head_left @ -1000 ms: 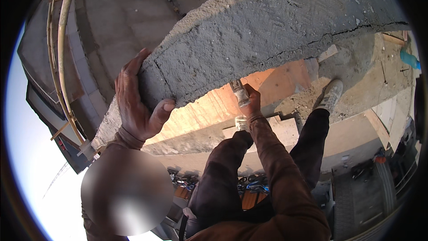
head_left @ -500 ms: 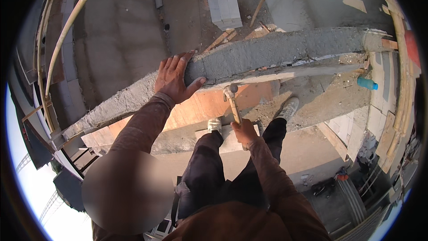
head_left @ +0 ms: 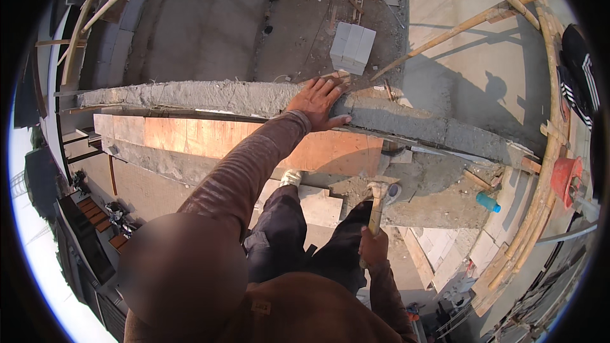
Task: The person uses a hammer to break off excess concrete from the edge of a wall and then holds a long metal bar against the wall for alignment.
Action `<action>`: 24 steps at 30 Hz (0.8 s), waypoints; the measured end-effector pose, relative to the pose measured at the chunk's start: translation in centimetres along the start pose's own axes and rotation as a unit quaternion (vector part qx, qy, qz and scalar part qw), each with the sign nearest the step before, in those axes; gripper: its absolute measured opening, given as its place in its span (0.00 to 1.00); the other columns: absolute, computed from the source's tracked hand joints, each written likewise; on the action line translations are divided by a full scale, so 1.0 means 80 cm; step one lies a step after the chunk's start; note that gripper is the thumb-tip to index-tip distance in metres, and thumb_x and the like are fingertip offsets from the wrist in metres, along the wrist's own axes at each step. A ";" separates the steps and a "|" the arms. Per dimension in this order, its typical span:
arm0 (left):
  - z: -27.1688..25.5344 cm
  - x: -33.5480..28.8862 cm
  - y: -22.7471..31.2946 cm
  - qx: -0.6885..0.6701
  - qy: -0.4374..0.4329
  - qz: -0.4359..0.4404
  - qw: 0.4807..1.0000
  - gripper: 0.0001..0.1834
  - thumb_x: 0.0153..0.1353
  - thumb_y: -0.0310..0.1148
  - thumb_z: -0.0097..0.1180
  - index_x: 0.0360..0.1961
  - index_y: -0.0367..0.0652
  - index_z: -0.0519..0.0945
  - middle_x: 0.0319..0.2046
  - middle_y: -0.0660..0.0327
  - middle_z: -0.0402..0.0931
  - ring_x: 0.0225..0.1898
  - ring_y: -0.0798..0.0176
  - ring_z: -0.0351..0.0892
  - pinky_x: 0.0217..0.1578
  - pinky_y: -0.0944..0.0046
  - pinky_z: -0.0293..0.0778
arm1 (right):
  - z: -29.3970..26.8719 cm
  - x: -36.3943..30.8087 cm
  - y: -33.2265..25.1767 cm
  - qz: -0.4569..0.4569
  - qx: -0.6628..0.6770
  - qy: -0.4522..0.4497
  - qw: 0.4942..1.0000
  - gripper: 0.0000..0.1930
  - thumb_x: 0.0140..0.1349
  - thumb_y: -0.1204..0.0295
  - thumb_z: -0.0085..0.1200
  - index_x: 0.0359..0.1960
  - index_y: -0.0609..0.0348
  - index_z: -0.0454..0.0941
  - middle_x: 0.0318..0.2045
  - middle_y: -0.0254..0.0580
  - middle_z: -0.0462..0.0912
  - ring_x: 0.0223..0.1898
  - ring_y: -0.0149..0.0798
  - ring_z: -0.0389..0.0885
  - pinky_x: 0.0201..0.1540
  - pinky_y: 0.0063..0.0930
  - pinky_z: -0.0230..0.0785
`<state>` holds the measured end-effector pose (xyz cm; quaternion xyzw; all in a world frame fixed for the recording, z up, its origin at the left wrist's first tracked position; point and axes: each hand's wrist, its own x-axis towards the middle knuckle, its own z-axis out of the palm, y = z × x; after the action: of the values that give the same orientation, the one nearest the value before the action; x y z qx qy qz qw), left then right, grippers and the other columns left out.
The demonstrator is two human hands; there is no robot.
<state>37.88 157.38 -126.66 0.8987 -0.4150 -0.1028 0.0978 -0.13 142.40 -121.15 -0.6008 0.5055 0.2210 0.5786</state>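
Note:
My left hand [head_left: 318, 103] lies with fingers spread on the top of a long, rough grey concrete beam [head_left: 203, 94], its thumb over the near edge. My right hand [head_left: 374, 246] is wrapped round the wooden handle of a claw hammer [head_left: 376, 209]. The hammer's head points away from me, over my right leg and apart from the beam. Below the beam's near side lies an orange-brown plywood board [head_left: 216, 136], partly sunlit. My left shoe [head_left: 291, 178] shows beside the board; the hammer covers part of my right foot.
Bamboo poles [head_left: 470, 28] cross at the far right. A teal bottle [head_left: 488, 202] lies on a ledge at the right, near a red container [head_left: 565, 181]. Beyond the beam, far below, white blocks [head_left: 352, 47] are stacked on the ground. Lower levels drop away on both sides.
The hammer has swung back from the beam toward my body, with my right hand lower. My left hand stays on the beam, while the whole view has turned and shifted.

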 end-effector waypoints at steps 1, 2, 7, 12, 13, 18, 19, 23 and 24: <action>0.002 -0.002 -0.002 0.000 0.024 0.008 1.000 0.44 0.62 0.67 0.50 0.68 0.44 0.64 0.68 0.52 0.61 0.71 0.50 0.56 0.73 0.47 0.49 | -0.004 -0.007 0.003 0.001 -0.010 0.033 0.999 0.12 0.66 0.65 0.56 0.34 0.64 0.74 0.16 0.35 0.74 0.14 0.30 0.72 0.17 0.29 0.65; 0.004 -0.003 -0.004 -0.009 0.057 0.027 0.998 0.44 0.62 0.67 0.49 0.68 0.44 0.65 0.69 0.51 0.59 0.72 0.49 0.54 0.74 0.47 0.47 | -0.009 -0.014 0.005 -0.004 -0.010 0.077 0.997 0.11 0.66 0.67 0.55 0.36 0.64 0.74 0.16 0.34 0.74 0.14 0.32 0.72 0.18 0.30 0.65; 0.012 -0.024 0.006 -0.016 0.115 0.040 0.992 0.43 0.62 0.64 0.52 0.68 0.44 0.64 0.69 0.52 0.59 0.74 0.48 0.51 0.74 0.42 0.43 | -0.054 -0.058 -0.034 -0.294 -0.059 0.282 0.911 0.08 0.67 0.71 0.54 0.38 0.63 0.73 0.29 0.35 0.75 0.30 0.31 0.71 0.36 0.28 0.66; 0.018 -0.082 0.057 -0.093 0.138 -0.039 0.985 0.39 0.63 0.58 0.54 0.67 0.44 0.66 0.68 0.52 0.60 0.74 0.46 0.51 0.74 0.38 0.42 | -0.084 -0.123 -0.110 -0.033 0.309 -0.155 0.938 0.07 0.67 0.71 0.55 0.36 0.60 0.71 0.16 0.36 0.70 0.15 0.31 0.70 0.20 0.26 0.67; 0.019 -0.096 0.063 -0.115 0.192 -0.060 0.973 0.34 0.64 0.52 0.56 0.65 0.43 0.68 0.66 0.49 0.62 0.72 0.45 0.55 0.71 0.39 0.49 | -0.089 -0.126 -0.121 -0.015 0.297 -0.166 0.940 0.06 0.65 0.71 0.55 0.35 0.60 0.72 0.16 0.34 0.70 0.15 0.29 0.68 0.19 0.26 0.65; 0.037 -0.163 0.100 -0.452 0.182 -0.294 0.822 0.30 0.66 0.48 0.59 0.58 0.35 0.72 0.58 0.43 0.71 0.62 0.45 0.69 0.64 0.48 0.63 | -0.086 -0.104 -0.116 0.004 -0.285 -0.008 0.958 0.09 0.63 0.68 0.58 0.34 0.62 0.76 0.19 0.36 0.77 0.17 0.28 0.74 0.22 0.28 0.67; 0.044 -0.169 0.112 -0.562 0.136 -0.323 0.749 0.31 0.67 0.51 0.57 0.58 0.33 0.72 0.57 0.44 0.72 0.60 0.46 0.71 0.63 0.50 0.64 | -0.074 -0.098 -0.105 -0.039 -0.262 -0.051 0.963 0.09 0.63 0.68 0.58 0.35 0.62 0.77 0.19 0.37 0.78 0.19 0.30 0.76 0.24 0.30 0.68; 0.074 -0.174 0.153 -0.611 -0.005 -0.387 0.690 0.37 0.71 0.59 0.48 0.58 0.30 0.72 0.53 0.47 0.76 0.55 0.55 0.76 0.59 0.57 0.70 | -0.026 -0.081 -0.102 -0.288 -0.304 0.112 0.901 0.11 0.64 0.67 0.58 0.37 0.64 0.77 0.22 0.40 0.80 0.25 0.39 0.80 0.30 0.37 0.72; 0.079 -0.172 0.156 -0.652 0.003 -0.358 0.669 0.37 0.71 0.60 0.47 0.58 0.30 0.72 0.52 0.47 0.77 0.54 0.55 0.77 0.59 0.57 0.70 | -0.016 -0.073 -0.121 -0.321 -0.285 0.158 0.889 0.10 0.65 0.68 0.58 0.37 0.64 0.77 0.24 0.41 0.81 0.26 0.41 0.80 0.32 0.38 0.72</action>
<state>18.38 159.39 -128.07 0.6859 0.1115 -0.3719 0.6155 5.53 141.51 -111.34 -0.8964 0.2849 0.0601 0.3343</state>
